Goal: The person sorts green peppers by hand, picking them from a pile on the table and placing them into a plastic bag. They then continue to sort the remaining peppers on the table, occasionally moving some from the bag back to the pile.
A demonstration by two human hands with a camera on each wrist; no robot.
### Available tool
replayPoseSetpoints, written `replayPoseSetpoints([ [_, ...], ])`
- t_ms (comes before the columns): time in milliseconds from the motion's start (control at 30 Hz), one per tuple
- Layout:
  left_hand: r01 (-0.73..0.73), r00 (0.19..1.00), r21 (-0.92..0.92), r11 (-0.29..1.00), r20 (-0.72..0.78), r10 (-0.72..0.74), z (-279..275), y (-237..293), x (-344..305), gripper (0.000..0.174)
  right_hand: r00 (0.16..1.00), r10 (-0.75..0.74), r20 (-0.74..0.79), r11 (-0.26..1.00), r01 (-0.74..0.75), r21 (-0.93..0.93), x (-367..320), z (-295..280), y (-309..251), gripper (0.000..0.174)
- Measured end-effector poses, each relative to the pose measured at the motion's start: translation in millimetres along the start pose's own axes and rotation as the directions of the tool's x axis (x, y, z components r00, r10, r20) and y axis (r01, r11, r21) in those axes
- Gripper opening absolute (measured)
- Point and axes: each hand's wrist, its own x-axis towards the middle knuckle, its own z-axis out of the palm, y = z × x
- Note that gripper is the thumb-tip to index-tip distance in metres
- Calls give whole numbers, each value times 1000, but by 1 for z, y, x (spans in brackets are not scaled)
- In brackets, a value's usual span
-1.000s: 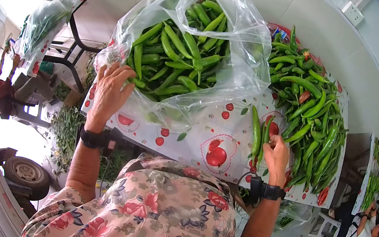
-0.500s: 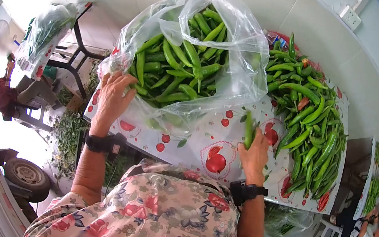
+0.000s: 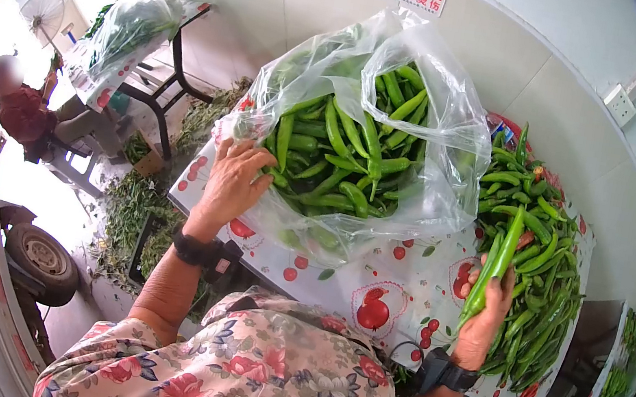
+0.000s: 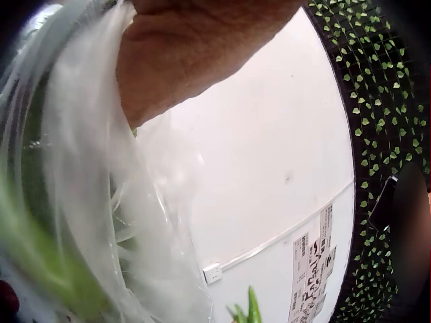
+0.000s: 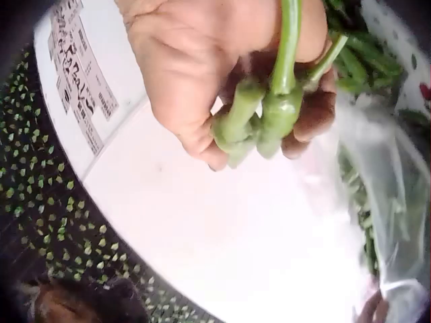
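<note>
In the head view, a big clear plastic bag (image 3: pixel 451 187) full of green chili peppers (image 3: pixel 337 141) stands with its mouth turned toward me. My left hand (image 3: pixel 231 184) grips the near left edge of the bag, its fingertips bent over the film. My right hand (image 3: pixel 488 306) holds a few long green chili peppers (image 3: pixel 495 268), tips pointing up and away. Their thick stems (image 5: pixel 279 108) stick out between thumb and fingers in the right wrist view. Behind this hand lies a loose heap of green chili peppers (image 3: pixel 549 274) at the table's right end.
A table with a fruit-print cloth (image 3: pixel 338 284) carries bag and heap. The tiled wall (image 3: pixel 323 2) rises behind it. Leafy scraps (image 3: pixel 130 220) litter the floor at left. Another person (image 3: pixel 23 109) sits by a side table (image 3: pixel 119 70); a second table (image 3: pixel 609 365) stands far right.
My right hand swung left with the peppers, then back right beside the heap, tilting them upright. My left hand stays at the bag's edge. The head view has shifted, placing the scene farther right.
</note>
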Motion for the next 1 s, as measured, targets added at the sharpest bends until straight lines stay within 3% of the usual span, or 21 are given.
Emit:
replayPoseSetpoints([
  [100, 9, 1000, -19, 1000, -7, -9, 2, -2, -1, 21, 909, 32, 416, 999, -38, 6, -1, 26, -29, 56],
  [167, 7, 1000, -24, 1000, -7, -7, 1, -3, -1, 21, 802, 156, 576, 935, 69, -349, 5, 52, -34, 54],
  [233, 4, 1000, -24, 1000, -7, -4, 1, -3, -1, 21, 698, 135, 703, 789, 354, -503, 10, 90, -26, 49],
  [333, -12, 1000, -27, 1000, -4, 12, 0, -4, -2, 21, 536, 130, 834, 564, 652, -507, 24, 132, -16, 43],
  [433, 6, 1000, -31, 999, 29, -5, -3, -2, -1, 23, 496, -328, 804, 535, 799, -274, 35, 165, 5, 36],
  [533, 30, 999, 19, 999, 19, -31, 4, -7, -4, 24, 545, -435, 717, 645, 744, -174, 38, 171, 1, 29],
  [667, 63, 995, 34, 997, 71, -66, 2, -3, -3, 25, 774, -348, 528, 798, 540, -266, 46, 121, 2, 19],
  [733, 52, 997, 52, 997, 56, -55, 4, -3, -3, 25, 857, -342, 385, 859, 451, -243, 60, 82, 7, 21],
  [800, 41, 998, 58, 997, 37, -44, 5, -1, -2, 24, 916, -308, 257, 860, 383, -336, 78, 41, 17, 20],
  [900, 37, 999, 69, 997, 34, -40, 5, 1, 0, 23, 935, -299, 191, 664, 348, -662, 92, -1, 29, 16],
  [933, 35, 999, 77, 996, 30, -37, 6, 1, 0, 23, 941, -279, 195, 575, 326, -750, 92, -4, 23, 24],
  [1000, 36, 998, 91, 995, 40, -40, 5, 5, 3, 23, 819, -406, 407, 231, 522, -821, 110, -21, 29, 33],
])
